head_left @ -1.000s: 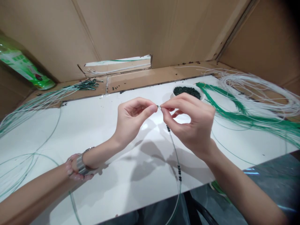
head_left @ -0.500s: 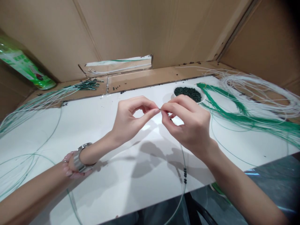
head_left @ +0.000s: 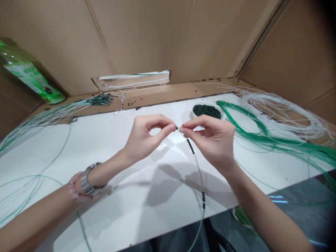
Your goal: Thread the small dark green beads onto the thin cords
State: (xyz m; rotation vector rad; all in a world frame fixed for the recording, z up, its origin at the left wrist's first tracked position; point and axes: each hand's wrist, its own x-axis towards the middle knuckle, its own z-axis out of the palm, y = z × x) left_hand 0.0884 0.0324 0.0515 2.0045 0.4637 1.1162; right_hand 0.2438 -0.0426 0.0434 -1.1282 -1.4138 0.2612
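Thumb and fingertips of my left hand are closed on a small dark green bead. Just to its right, my right hand pinches the thin greenish cord close to that bead. Below the right fingertips, a short row of dark beads sits on the cord. Farther down, another cluster of dark beads hangs near the table's front edge. Behind my right hand stands a white bowl, holding a heap of dark green beads.
Green strands and a coil of white cord lie at the right. Bundled cords with dark beaded ends lie back left, near a green bottle. Cardboard walls enclose the white table.
My right fingertips have parted slightly from the left ones, showing the bead and cord between them. The row of beads under my right hand is now uncovered. The view has shifted slightly.
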